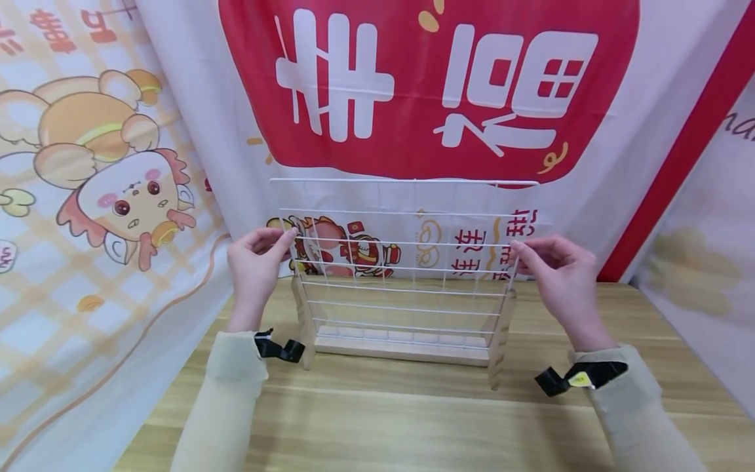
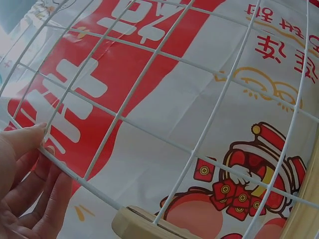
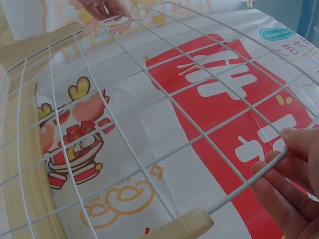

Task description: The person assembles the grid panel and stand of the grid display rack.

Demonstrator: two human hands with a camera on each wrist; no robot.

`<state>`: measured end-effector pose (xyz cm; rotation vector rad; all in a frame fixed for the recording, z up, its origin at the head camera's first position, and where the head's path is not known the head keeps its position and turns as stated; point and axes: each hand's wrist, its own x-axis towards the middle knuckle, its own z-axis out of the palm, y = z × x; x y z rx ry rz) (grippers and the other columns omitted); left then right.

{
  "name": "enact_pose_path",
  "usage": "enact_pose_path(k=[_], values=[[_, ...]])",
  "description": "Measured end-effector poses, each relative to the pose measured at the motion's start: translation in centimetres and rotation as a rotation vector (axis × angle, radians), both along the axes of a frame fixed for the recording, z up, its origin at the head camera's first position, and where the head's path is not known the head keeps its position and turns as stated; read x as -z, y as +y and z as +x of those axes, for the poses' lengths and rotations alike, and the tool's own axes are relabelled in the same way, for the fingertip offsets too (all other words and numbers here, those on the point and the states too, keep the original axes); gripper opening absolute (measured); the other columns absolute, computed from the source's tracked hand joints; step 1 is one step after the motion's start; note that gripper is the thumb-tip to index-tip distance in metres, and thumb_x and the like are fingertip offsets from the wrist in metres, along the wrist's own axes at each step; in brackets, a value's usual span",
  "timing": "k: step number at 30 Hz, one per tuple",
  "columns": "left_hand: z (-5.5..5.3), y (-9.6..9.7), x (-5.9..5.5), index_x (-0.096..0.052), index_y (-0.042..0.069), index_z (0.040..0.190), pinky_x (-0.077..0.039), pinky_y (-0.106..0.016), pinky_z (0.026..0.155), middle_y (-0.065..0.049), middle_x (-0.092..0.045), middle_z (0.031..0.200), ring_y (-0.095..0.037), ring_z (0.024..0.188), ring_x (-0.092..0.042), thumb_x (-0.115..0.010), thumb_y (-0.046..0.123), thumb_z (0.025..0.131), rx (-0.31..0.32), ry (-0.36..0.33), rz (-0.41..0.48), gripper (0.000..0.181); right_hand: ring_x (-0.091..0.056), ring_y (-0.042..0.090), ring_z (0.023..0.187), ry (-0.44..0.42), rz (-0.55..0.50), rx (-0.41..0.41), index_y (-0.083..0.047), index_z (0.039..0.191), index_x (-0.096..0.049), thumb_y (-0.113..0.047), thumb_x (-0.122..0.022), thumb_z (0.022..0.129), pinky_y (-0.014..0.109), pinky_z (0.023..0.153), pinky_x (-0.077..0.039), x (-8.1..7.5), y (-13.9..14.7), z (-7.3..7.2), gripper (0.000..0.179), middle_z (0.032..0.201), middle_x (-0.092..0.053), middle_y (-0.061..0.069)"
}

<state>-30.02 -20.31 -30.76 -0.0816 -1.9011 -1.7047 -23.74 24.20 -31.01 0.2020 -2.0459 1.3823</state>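
A white wire grid panel point(image 1: 407, 245) stands upright between the two wooden side posts of a stand point(image 1: 401, 351). At the panel's left edge, my left hand point(image 1: 259, 262) pinches the outer wire between thumb and fingers, above the left post. My right hand point(image 1: 560, 278) pinches the opposite edge at about the same height. The right wrist view has the right thumb and fingers point(image 3: 286, 172) on the edge wire, just past the end of a wooden post point(image 3: 187, 226). In the left wrist view the left fingers point(image 2: 35, 174) hold the wire beyond the other post point(image 2: 149, 224).
The stand rests on a light wood-grain table point(image 1: 377, 419). Behind it hangs a white cloth with a red printed block point(image 1: 413, 85). A checked cartoon cloth point(image 1: 106, 196) hangs at the left, and a pale cloth point(image 1: 696, 262) at the right.
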Motion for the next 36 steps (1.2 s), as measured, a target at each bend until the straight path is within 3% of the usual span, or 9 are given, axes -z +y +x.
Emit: enact_pose_path(k=[12, 24, 36], values=[[0.0, -0.2, 0.3, -0.074, 0.003, 0.1, -0.061, -0.026, 0.073, -0.008, -0.074, 0.094, -0.019, 0.082, -0.071, -0.084, 0.041, 0.083, -0.01, -0.01, -0.036, 0.043, -0.071, 0.015, 0.08, -0.045, 0.004, -0.015, -0.004, 0.111, -0.075, -0.029, -0.075, 0.095, 0.022, 0.074, -0.06, 0.3, 0.1, -0.3, 0.03, 0.097, -0.073, 0.002], [-0.4, 0.1, -0.4, -0.074, 0.004, 0.1, -0.061, -0.026, 0.072, -0.007, -0.075, 0.095, -0.019, 0.08, -0.072, -0.085, 0.04, 0.084, 0.006, -0.032, -0.056, 0.041, -0.072, 0.015, 0.078, -0.058, -0.019, -0.042, -0.002, 0.111, -0.074, -0.024, -0.076, 0.095, 0.022, 0.074, -0.06, 0.5, 0.9, -0.8, 0.027, 0.096, -0.074, 0.004], [-0.2, 0.1, -0.1, -0.074, 0.004, 0.1, -0.061, -0.026, 0.072, -0.008, -0.075, 0.096, -0.021, 0.082, -0.071, -0.085, 0.034, 0.085, 0.027, -0.042, -0.025, 0.036, -0.072, 0.015, 0.077, -0.047, -0.026, -0.065, 0.0, 0.11, -0.074, -0.02, -0.076, 0.095, 0.022, 0.073, -0.06, 0.6, 1.0, -1.2, 0.025, 0.095, -0.074, 0.007]])
